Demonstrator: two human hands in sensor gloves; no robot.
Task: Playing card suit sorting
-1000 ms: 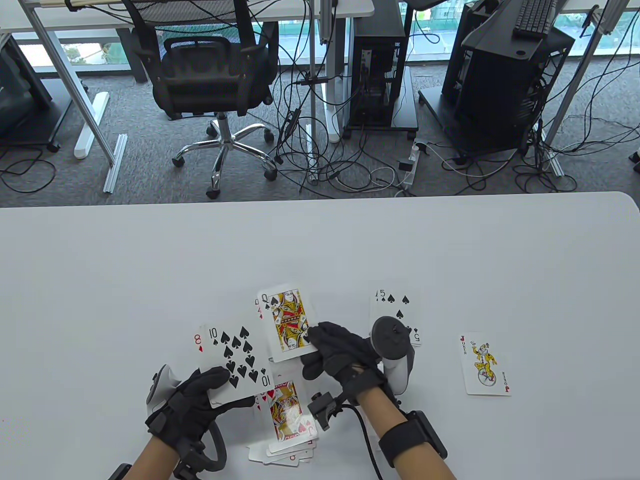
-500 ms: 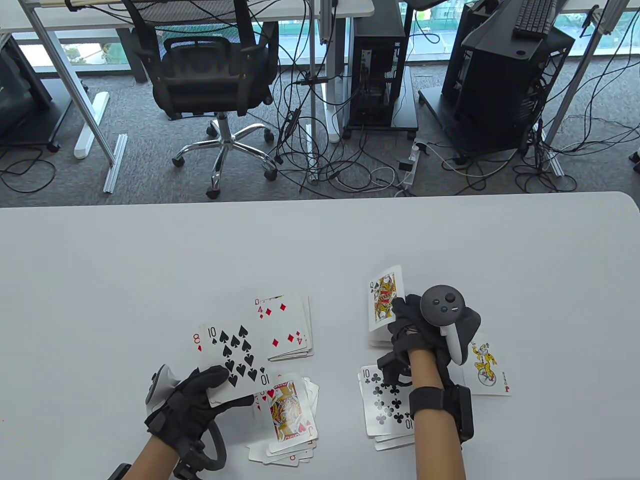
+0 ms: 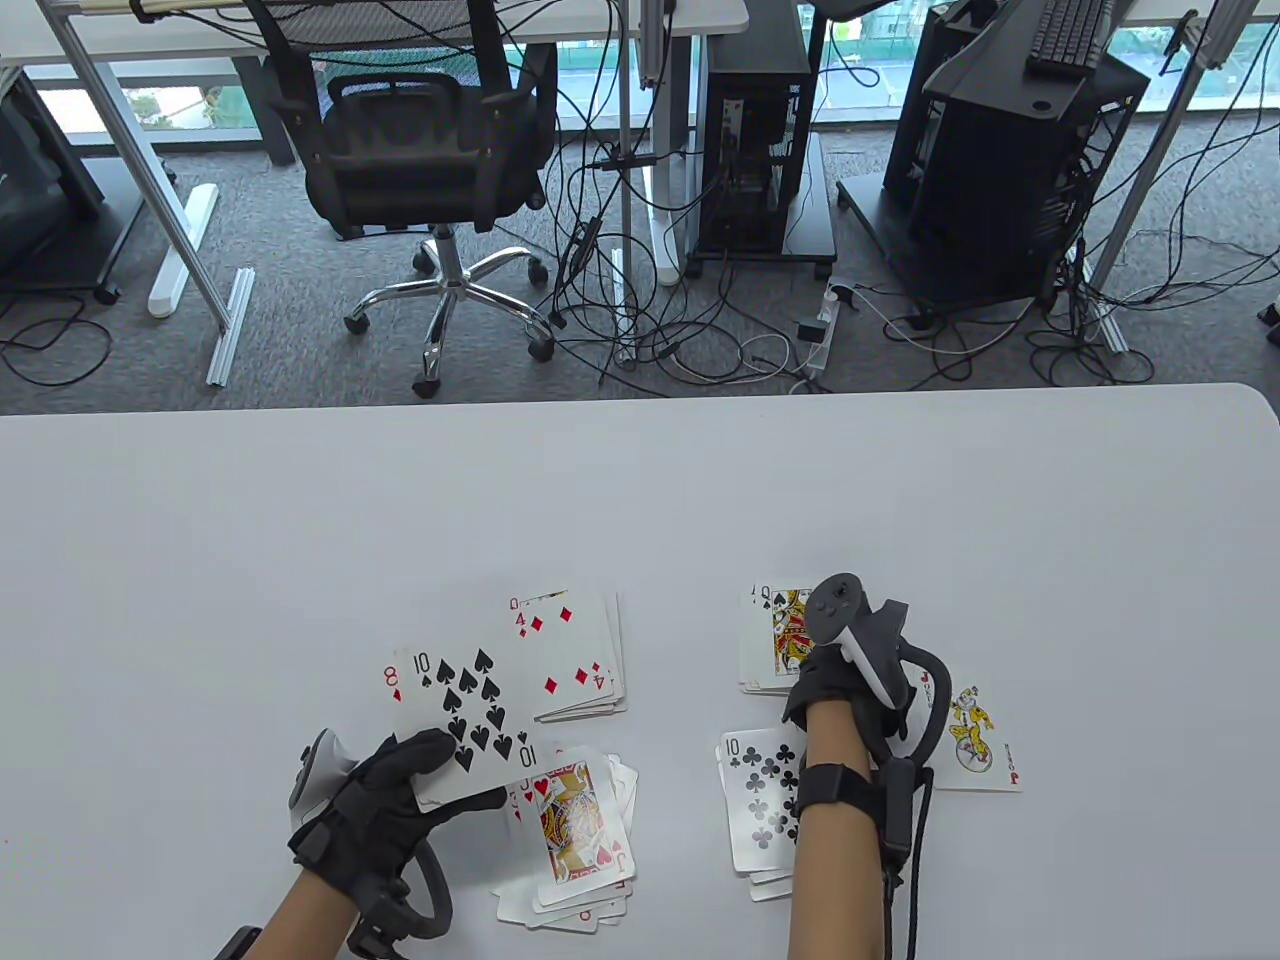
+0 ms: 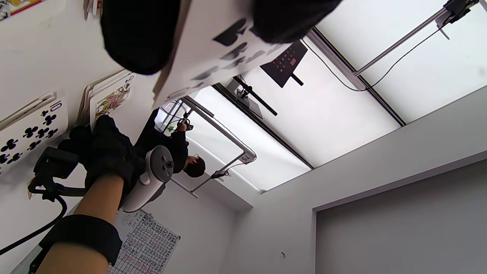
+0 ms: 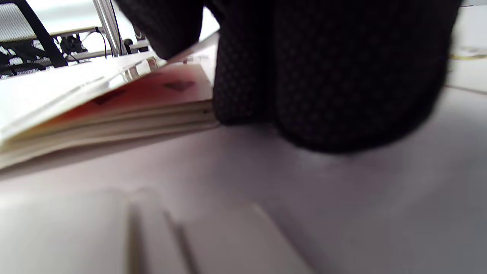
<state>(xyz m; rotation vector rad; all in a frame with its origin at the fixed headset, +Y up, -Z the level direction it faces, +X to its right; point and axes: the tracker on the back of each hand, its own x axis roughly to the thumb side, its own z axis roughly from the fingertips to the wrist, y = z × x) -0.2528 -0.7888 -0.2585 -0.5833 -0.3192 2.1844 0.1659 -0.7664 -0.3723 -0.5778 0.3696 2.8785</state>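
My left hand (image 3: 455, 775) grips a small fan of cards near the table's front edge, with the 10 of spades (image 3: 470, 705) on top and a red 8 (image 3: 395, 685) behind it. In the left wrist view these cards (image 4: 213, 49) sit between the thumb and fingers. My right hand (image 3: 815, 670) is down on the spade pile (image 3: 760, 650) and pinches the near corner of the queen of spades (image 3: 785, 625), which lies on top. In the right wrist view the queen (image 5: 76, 91) is slightly raised at the edge by my fingers (image 5: 323, 76).
The 4 of diamonds (image 3: 570, 650) tops a pile at centre. A jack of hearts (image 3: 570, 825) tops a loose pile beside my left hand. The 10 of clubs (image 3: 760, 805) tops a pile by my right wrist. A joker (image 3: 975, 735) lies to the right.
My right hand lifted the queen of spades off the diamond pile, carried it right and lowered it onto the spade pile over the 5 of spades. The left hand stayed put.
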